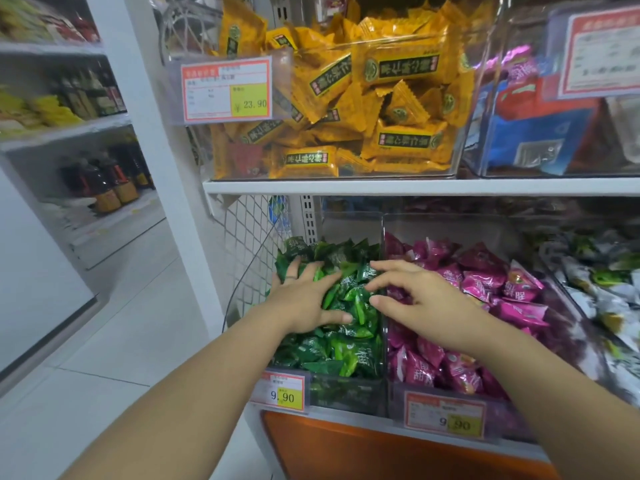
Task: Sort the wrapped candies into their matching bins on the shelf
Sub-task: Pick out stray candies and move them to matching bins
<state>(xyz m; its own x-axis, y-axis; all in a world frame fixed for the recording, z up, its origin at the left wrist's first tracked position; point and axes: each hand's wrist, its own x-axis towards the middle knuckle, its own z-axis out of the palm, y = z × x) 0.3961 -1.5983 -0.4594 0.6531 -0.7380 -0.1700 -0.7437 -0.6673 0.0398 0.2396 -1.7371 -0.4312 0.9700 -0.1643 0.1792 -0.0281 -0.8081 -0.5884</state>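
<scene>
At the far left, dark glass bottles (104,181) stood blurred on white shelving. On the upper shelf (415,186) a clear rigid bin (460,109) held crinkled yellow-orange packets (398,69) with saw-toothed ends, a red-bordered price tag (226,89) clipped to its front.

Below, the green candies (349,348), small glossy foil pillows, filled the leftmost clear bin (346,393). The left hand (304,299) lay flat on that heap, fingers spread, palm down, gripping nothing I could make out. The right hand (420,297) hovered just right of it, over the wall between bins, fingers loosely curled and parted, thumb touching the green wrappers; nothing was clasped in it.

Right of the divider, magenta candies (485,282), puffy and shiny, filled the neighbouring bin (394,400). At the far right, white-and-green wrapped packets (602,289) lay heaped, blurred.
</scene>
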